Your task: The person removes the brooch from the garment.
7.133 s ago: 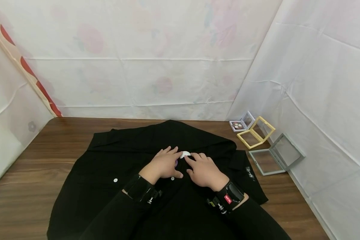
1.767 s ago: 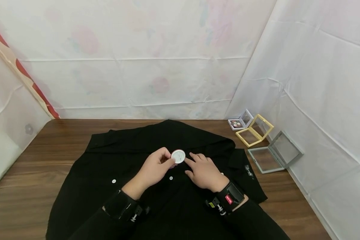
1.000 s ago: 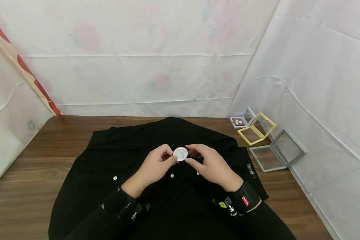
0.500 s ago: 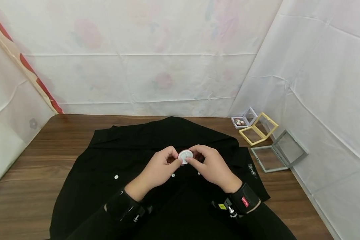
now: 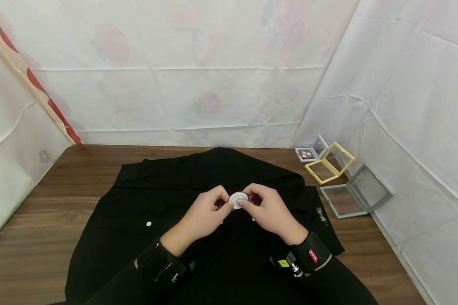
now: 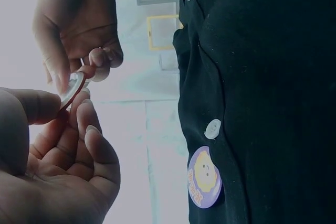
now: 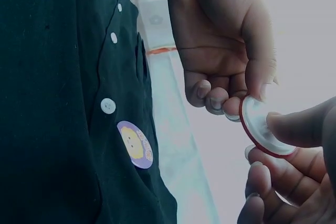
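A round pin-back badge (image 5: pixel 238 200) with a white back and red rim is held above a black shirt (image 5: pixel 110 237). My left hand (image 5: pixel 200 214) pinches its left edge between thumb and fingers. From the other side my right hand (image 5: pixel 272 212) grips it too, the thumb lying across the white back in the right wrist view. The badge's front faces away and is hidden in the head view. Both wrist views show a second badge, purple with a yellow face (image 6: pixel 205 178), on the shirt front beside a white button (image 6: pixel 212 129).
The shirt lies spread over a brown wooden table (image 5: pixel 34 212). At the right stand three opened frames: a small white one (image 5: pixel 305 155) with a picture inside, a yellow one (image 5: pixel 322 171) and a grey one (image 5: pixel 343 201). White curtains (image 5: pixel 213 84) enclose the table.
Earlier both hands lay on the shirt beside the badge. The left hand then lifted it, back up, and the right hand left the shirt and took its other edge. It now tilts slightly more.
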### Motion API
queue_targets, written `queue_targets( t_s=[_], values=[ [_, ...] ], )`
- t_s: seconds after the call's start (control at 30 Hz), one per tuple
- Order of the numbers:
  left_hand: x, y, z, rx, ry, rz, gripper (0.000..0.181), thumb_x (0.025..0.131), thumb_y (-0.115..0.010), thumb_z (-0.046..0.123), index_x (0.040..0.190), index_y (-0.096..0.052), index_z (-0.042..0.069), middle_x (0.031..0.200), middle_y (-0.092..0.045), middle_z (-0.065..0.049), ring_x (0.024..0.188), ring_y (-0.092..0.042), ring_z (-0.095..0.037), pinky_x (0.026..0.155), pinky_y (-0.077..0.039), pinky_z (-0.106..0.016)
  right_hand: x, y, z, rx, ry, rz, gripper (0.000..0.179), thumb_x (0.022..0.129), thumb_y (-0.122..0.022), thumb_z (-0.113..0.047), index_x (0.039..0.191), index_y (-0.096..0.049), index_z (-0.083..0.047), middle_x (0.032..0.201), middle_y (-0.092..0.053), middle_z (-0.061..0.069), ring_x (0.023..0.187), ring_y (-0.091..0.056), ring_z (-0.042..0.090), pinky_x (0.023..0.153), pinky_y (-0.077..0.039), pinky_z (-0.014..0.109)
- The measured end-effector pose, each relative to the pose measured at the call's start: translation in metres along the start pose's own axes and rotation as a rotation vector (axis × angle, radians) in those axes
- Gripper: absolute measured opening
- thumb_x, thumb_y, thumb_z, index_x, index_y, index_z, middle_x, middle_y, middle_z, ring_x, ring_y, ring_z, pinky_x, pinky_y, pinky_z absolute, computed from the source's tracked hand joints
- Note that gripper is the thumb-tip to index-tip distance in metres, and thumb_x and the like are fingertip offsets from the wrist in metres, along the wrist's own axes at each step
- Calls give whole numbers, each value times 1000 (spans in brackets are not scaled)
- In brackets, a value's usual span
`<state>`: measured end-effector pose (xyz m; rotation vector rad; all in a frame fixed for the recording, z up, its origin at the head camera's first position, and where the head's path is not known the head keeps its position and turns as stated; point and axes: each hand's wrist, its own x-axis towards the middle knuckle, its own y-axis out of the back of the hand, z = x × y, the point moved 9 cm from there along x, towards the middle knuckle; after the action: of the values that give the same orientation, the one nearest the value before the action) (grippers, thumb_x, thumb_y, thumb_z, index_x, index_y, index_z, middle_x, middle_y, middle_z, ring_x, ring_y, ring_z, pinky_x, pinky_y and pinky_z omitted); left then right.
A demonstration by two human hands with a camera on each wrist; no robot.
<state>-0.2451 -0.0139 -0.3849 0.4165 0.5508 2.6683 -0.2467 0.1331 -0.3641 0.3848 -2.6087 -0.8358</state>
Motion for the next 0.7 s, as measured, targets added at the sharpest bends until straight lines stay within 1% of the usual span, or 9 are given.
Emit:
queue_targets(
  t_s=[0.3, 0.57, 0.7],
  values=[
    [0, -1, 1, 7, 11, -2, 9, 102, -63, 14, 94, -60, 16, 77, -58, 2, 60, -53, -14, 53, -46, -28, 0, -2, 3, 27, -41, 4, 7, 101, -71, -25, 97, -71, -19, 85, -63, -5, 70, -56, 15, 63, -49, 31],
    [1, 0, -4, 16, 24, 11, 9, 102, -63, 13, 94, -60, 16, 77, -59, 2, 59, -53, -13, 53, -47, -28, 1, -6, 8, 47, -61, -18, 4, 103, -68, -22, 104, -71, -20, 87, -63, -4, 67, -55, 17, 60, -48, 31],
    [1, 0, -5, 15, 28, 10, 9, 102, -63, 14, 94, -60, 16, 77, -60, 2, 58, -54, -13, 53, -48, -28, 0, -8, 8, 42, -53, -24, 3, 103, -67, -21, 105, -69, -20, 89, -63, -4, 69, -55, 17, 61, -48, 31]
  ],
)
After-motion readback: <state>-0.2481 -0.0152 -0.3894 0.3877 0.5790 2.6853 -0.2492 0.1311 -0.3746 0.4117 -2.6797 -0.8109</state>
